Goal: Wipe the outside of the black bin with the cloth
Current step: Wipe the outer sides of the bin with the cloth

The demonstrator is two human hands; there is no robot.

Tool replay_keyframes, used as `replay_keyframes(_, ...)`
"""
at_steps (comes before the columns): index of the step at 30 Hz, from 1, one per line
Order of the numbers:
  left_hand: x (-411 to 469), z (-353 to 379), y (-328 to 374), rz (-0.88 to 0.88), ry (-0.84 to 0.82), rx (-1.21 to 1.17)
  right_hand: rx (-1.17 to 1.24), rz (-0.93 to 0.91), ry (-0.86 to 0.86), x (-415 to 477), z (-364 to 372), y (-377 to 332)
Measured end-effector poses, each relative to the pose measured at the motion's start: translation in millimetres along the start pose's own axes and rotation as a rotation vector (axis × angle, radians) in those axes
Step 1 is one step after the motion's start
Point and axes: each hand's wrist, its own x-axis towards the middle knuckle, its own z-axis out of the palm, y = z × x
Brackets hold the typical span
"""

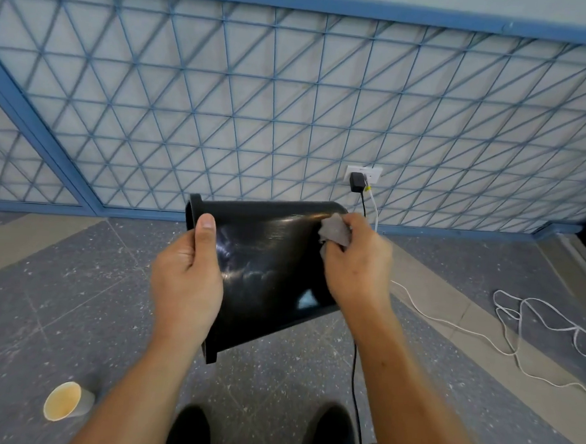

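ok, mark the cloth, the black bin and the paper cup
cloth (335, 229): head view, on the bunched grey fold.
black bin (269, 254): head view, on the glossy middle of its side wall.
paper cup (63, 400): head view, inside its open mouth.

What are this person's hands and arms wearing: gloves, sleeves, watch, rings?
Nothing worn shows. The left hand and right hand are ungloved, no rings visible; the left forearm and right forearm are bare down to the frame edge, without sleeves, watch or bands.

One wide-angle head camera looks forward and down over the floor (75, 277) toward the nearby latticed wall (293, 84).
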Motion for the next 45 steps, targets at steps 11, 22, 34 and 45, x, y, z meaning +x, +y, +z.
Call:
replay_keyframes(11, 11.7, -2.4, -7.4, -0.109, 0.031, -0.067, 0.012, -0.475, -0.217, -46.5, 27.8, -59.5)
replay_keyframes(22, 13.9, -6.2, -8.0, -0.155, 0.092, -0.119, -0.044, -0.350, -0.104, -37.7, 18.0, -40.2)
replay_keyframes(34, 25.2, -16.9, -16.4, -0.231, 0.140, -0.152, -0.070, -0.247, -0.137, -21.1, 8.0, -25.6)
replay_keyframes(45, 26.4, -14.5, -13.3, -0.221, 0.178, -0.231, -0.037, -0.608, -0.383, -75.2, 42.9, -69.7)
